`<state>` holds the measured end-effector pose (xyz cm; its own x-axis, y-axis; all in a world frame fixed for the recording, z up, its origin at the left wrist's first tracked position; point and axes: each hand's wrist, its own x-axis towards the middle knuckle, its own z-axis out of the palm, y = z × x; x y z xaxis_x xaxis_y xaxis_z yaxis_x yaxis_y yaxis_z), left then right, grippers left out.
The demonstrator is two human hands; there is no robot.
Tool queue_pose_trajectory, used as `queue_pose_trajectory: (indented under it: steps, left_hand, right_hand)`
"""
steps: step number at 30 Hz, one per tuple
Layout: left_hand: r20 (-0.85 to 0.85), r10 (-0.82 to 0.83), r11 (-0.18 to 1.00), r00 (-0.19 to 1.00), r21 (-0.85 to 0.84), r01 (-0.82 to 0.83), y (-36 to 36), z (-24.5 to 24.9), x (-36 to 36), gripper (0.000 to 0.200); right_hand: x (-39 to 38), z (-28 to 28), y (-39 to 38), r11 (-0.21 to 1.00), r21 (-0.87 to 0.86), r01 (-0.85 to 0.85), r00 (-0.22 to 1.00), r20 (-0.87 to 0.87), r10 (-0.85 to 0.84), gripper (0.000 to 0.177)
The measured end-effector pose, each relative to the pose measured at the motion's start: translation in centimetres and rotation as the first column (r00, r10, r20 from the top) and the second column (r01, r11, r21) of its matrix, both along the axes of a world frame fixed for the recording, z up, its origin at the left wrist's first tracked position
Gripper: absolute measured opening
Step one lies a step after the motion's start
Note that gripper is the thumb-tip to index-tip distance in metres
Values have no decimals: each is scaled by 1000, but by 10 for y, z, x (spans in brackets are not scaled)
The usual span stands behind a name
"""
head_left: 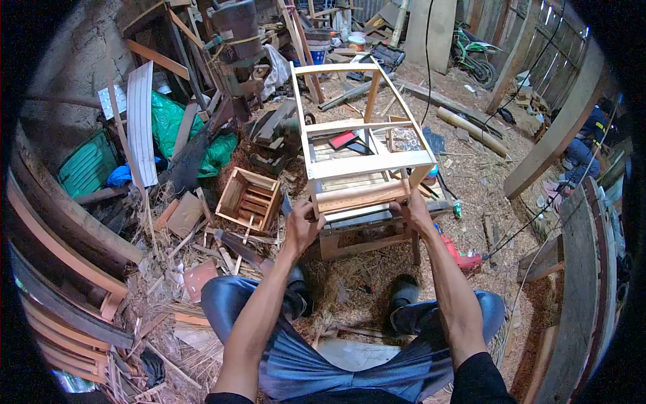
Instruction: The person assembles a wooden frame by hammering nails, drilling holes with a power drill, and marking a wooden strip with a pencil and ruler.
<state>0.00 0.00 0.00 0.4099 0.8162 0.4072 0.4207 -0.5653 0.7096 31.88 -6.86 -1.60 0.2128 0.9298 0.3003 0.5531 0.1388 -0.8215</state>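
Observation:
A pale wooden frame, like that of a chair, rests on a low wooden bench in front of my knees. Across its near end runs a short wooden board with visible grain. My left hand is closed at the board's left end, fingers curled by the frame's corner. At the opposite end, my right hand grips the board beside the frame's right leg. Through the frame show a red and black object and more bars on the bench top.
A small slatted wooden crate stands on the left amid offcuts. On the shavings at right lies a red power tool with a cord. A wooden post leans at right; a person sits beyond it.

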Motion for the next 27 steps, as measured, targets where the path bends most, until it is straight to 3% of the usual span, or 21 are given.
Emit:
queue_pose_trajectory:
  steps: [2, 5, 6, 7, 10, 11, 13, 16, 18, 19, 21, 23, 24, 27]
  left_hand:
    - [96, 28, 999, 995, 12, -29, -3, -6, 6, 23]
    - [212, -3, 993, 977, 115, -22, -4, 4, 3, 21]
    - [233, 15, 992, 972, 118, -44, -6, 1, 5, 17]
    - [248, 15, 992, 969, 115, -44, -6, -5, 6, 17]
    - [226, 4, 993, 974, 117, -31, -1, -10, 6, 11]
    - [230, 4, 993, 973, 113, -30, -2, -10, 5, 11]
    - [220, 10, 986, 976, 162, -46, 1, -10, 3, 11]
    - [229, -17, 991, 973, 135, -15, 5, -14, 4, 13]
    - [195, -3, 988, 981, 154, -28, 7, -17, 3, 13]
    - [192, -1, 988, 981, 151, -29, 6, -16, 4, 13]
    - [196, 14, 989, 980, 140, -42, 5, -14, 5, 15]
    - [210, 11, 992, 978, 119, -37, 7, -21, 4, 15]
    - [217, -7, 996, 976, 92, -13, 8, -24, 4, 14]
    - [178, -13, 996, 984, 93, -3, 6, -22, 2, 12]
  right_hand:
    - [7, -2, -4, 975, -220, 26, 998, -58, -40, 57]
    - [-5, 27, -21, 979, -139, 151, 988, 46, -146, 53]
    - [-5, 30, -27, 976, -1, 218, 962, 167, -215, 38]
    - [-3, 35, -37, 976, 1, 219, 959, 183, -215, 38]
    - [-13, 63, -70, 866, -109, 487, 843, 319, -434, 28]
    - [-18, 79, -87, 865, -110, 489, 841, 325, -434, 28]
    - [-31, 110, -113, 798, -355, 487, 857, 369, -359, 27]
    - [-35, 122, -154, 759, -508, 408, 893, 395, -216, 25]
    - [-74, 156, -182, 763, -639, 95, 969, -116, -218, 22]
    - [-82, 146, -186, 811, -585, 18, 979, -156, -134, 23]
    - [-108, 126, -178, 870, -489, 56, 997, -21, -76, 37]
    - [-132, 116, -161, 894, -443, 74, 992, 123, -21, 40]
    - [-134, 98, -150, 905, -424, 26, 997, 81, 10, 41]
    - [-158, 81, -118, 905, -415, 94, 993, 101, -57, 40]
